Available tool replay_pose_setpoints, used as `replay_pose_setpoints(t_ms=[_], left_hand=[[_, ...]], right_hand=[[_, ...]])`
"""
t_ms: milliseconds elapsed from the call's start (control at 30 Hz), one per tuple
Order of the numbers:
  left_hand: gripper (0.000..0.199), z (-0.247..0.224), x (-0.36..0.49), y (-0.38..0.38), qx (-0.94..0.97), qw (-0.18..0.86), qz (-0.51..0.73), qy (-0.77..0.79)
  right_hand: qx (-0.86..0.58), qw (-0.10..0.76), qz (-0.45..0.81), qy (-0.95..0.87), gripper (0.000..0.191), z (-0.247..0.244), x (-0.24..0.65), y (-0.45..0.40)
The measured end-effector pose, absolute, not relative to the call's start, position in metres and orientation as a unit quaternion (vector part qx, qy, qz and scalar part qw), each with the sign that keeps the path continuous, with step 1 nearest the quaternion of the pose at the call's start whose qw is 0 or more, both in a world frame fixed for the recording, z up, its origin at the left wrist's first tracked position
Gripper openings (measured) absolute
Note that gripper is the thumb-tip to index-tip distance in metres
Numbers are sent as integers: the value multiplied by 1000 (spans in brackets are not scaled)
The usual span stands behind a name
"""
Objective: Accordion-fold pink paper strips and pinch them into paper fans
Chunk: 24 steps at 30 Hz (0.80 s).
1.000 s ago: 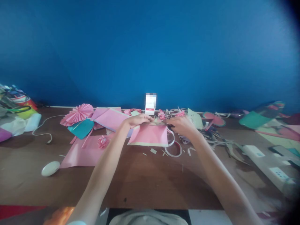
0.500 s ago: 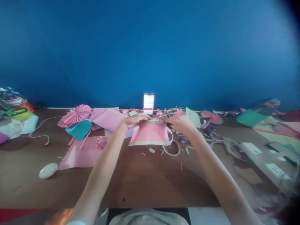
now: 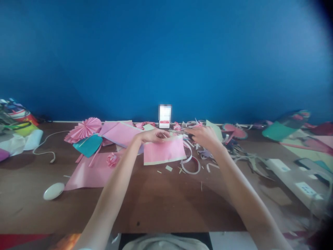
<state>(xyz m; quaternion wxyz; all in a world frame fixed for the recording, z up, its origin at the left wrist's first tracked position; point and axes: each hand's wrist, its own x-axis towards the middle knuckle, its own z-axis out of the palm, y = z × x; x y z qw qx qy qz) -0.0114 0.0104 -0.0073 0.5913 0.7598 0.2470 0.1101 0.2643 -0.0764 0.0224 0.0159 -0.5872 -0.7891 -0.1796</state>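
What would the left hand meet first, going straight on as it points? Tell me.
Likely the right hand, or the blurred thing at its fingertips; the left hand, holding the pink sheet, points that way. Depth is unclear.

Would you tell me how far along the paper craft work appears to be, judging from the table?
Already looking finished are the pleated pink fan and the pink paper flower. In hand is the pale-edged pink sheet, held by the left hand; what the right hand grips is unclear. The larger pink sheet under the flower lies flat and looks unused, so work may remain; how much, I cannot tell.
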Motion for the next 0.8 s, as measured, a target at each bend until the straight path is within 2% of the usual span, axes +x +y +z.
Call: replay_pose_setpoints(t_ms=[100,467,800], left_hand=[[49,-11,-8,11,766,593,95,229],[44,8,10,-10,769,539,189,286],[41,-5,-13,14,725,504,265,387]], right_hand=[[-584,21,-166,-795,54,20,261,-76],[-553,26,-184,-812,41,20,243,-84],[-598,113,-195,-769,57,29,263,-84]])
